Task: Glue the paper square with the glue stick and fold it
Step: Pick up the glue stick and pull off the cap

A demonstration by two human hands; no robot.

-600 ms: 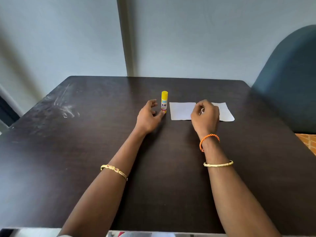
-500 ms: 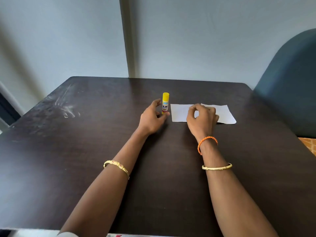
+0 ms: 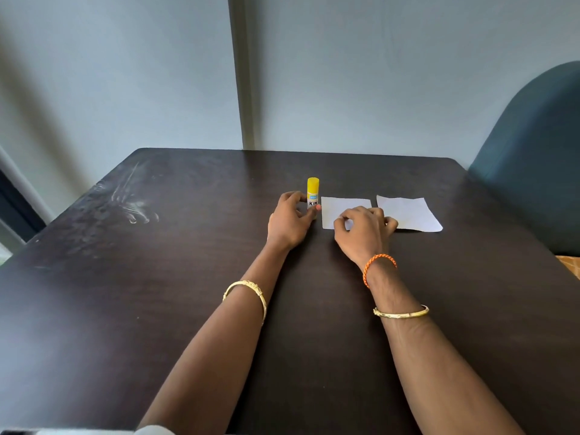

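The left hand [image 3: 290,219] is now gripping the upright glue stick [image 3: 313,193] while the right hand's [image 3: 364,232] curled fingers are sliding one paper square [image 3: 340,205] clear of the other [image 3: 408,213], readying gluing.

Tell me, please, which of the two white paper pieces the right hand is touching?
The left white paper piece beside the yellow glue stick; the right hand covers its corner.

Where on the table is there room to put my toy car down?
Bare table spreads left of the left hand, and behind the glue stick toward the wall. It's crowded around the two paper squares, where the right hand rests.
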